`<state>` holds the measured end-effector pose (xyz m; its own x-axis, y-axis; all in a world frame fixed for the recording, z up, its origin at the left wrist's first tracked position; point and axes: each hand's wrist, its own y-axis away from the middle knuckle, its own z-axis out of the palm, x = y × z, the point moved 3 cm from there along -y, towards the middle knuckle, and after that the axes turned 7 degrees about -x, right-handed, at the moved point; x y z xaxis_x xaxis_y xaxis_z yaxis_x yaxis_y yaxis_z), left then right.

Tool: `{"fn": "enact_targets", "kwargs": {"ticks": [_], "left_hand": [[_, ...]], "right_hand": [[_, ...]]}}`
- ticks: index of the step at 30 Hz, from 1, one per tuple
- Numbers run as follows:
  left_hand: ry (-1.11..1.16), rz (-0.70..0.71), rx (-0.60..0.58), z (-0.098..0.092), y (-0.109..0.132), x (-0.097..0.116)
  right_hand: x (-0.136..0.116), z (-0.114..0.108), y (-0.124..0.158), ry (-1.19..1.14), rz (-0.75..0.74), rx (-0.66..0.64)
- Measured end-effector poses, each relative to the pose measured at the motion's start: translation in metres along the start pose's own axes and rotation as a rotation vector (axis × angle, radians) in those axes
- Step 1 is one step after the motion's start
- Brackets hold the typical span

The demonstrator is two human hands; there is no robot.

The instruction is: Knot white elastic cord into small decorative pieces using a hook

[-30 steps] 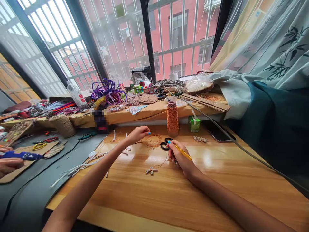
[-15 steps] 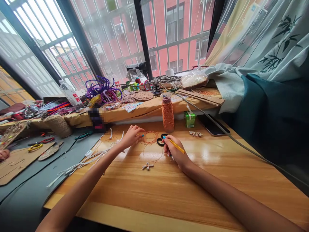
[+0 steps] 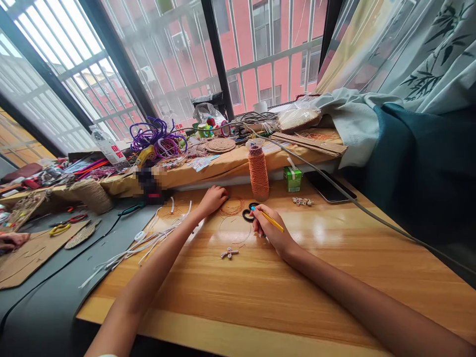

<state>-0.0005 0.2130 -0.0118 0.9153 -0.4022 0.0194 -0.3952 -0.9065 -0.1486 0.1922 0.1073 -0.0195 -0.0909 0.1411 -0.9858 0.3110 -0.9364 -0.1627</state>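
Note:
My left hand [image 3: 212, 199] rests low over the table, fingers bent and close together. Its fingertips are at the upper left edge of a coil of thin orange thread [image 3: 232, 207]; whatever they pinch is hidden. In my right hand [image 3: 274, 230] is a slim yellow pencil-like stick [image 3: 273, 221], its lower end covered by the fingers. Black scissors handles [image 3: 247, 215] lie just beyond those fingers, touching or nearly so. Nearer to me on the wood sits a small knot of pale rolled cord [image 3: 229, 253] bound with orange thread. Loose thread trails between it and the coil.
A cone of orange thread [image 3: 258, 173] stands behind the coil. To its right are a green carton [image 3: 292, 179], a phone [image 3: 329, 187] and another pale cord piece [image 3: 302, 201]. White cords [image 3: 148, 243] lie left. A cable [image 3: 364, 210] crosses the right side. Another person's hand [image 3: 14, 241] shows far left.
My left hand has moved slightly up and its fingers have bent down at the coil's edge. My right hand keeps the yellow stick in nearly the same place. The view has shifted a little.

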Motion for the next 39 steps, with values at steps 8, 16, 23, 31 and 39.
{"fn": "enact_targets", "kwargs": {"ticks": [8,16,23,31,39], "left_hand": [[0.11,0.158,-0.033,-0.034,0.031,0.033],[0.17,0.283,-0.115,-0.01,0.043,0.065],[0.192,0.255,-0.127,-0.02,0.033,0.061],[0.228,-0.023,0.004,-0.026,0.0,0.015],[0.319,-0.028,0.097,-0.03,0.037,0.032]], "right_hand": [[-0.001,0.0,0.0,-0.001,-0.009,0.014],[0.0,0.0,-0.002,-0.02,-0.013,0.029],[-0.002,-0.001,-0.001,-0.024,0.003,0.034],[0.0,0.0,-0.001,-0.036,0.006,0.039],[-0.003,0.001,-0.002,-0.06,0.047,0.06]]}}
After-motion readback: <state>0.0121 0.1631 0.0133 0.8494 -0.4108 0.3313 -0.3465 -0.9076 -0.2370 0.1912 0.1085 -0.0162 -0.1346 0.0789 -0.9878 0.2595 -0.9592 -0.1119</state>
